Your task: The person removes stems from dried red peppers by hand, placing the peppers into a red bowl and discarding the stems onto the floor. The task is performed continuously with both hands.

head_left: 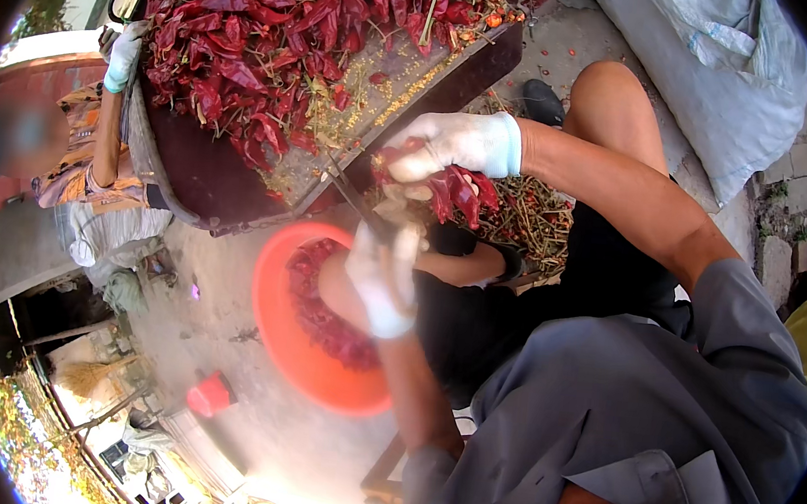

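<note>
My right hand [450,143], in a white glove with a light blue cuff, is closed on a bunch of dried red chili peppers [463,196]. Just below it my left hand [387,272], gloved too and blurred, grips a dark-bladed tool [351,192] that looks like scissors. The blades point towards the corner of a metal cart bed [163,174] heaped with dried red chilies [249,40]. An orange plastic basin [270,312] with more red peppers lies below my left hand, partly hidden by my leg and forearm.
Cut stems [537,221] lie in a pile beyond my right wrist, between my legs. A large white woven sack [704,84] lies at the upper right. A co-worker's gloved hand [123,57] is at the cart's far left edge. A red container [210,394] stands on the concrete.
</note>
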{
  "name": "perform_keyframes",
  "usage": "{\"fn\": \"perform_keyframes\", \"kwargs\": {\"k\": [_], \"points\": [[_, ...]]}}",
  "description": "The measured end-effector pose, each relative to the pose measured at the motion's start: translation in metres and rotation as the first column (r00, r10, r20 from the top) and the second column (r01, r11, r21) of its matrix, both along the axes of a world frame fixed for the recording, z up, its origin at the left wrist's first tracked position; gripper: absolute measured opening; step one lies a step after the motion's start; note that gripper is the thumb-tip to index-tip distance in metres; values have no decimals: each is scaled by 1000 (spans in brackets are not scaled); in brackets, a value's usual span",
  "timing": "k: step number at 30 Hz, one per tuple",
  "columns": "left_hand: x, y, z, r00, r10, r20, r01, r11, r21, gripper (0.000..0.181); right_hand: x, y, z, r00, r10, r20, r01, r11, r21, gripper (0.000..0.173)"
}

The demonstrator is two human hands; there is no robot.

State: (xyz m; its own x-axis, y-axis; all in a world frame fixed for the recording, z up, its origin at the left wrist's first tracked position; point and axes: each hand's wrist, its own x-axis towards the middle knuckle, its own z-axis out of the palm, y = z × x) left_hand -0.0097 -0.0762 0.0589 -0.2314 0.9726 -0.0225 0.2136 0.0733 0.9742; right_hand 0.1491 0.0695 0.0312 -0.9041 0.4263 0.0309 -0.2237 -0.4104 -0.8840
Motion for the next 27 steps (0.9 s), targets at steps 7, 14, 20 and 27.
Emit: {"fn": "perform_keyframes", "kwargs": {"k": [7,14,20,27], "points": [[-16,6,21,637,-29,-771,69,997,20,38,0,-3,8,991,-6,131,-25,972,234,32],[-12,14,29,447,-66,-892,201,979,29,51,-1,-8,7,990,-81,117,34,933,358,30],[-15,20,22,442,-139,-886,251,968,-26,54,2,-10,19,984,-105,142,29,890,455,28],[-16,25,16,425,-192,-885,233,968,-98,53,4,-12,28,946,-271,175,60,681,730,22]]}}
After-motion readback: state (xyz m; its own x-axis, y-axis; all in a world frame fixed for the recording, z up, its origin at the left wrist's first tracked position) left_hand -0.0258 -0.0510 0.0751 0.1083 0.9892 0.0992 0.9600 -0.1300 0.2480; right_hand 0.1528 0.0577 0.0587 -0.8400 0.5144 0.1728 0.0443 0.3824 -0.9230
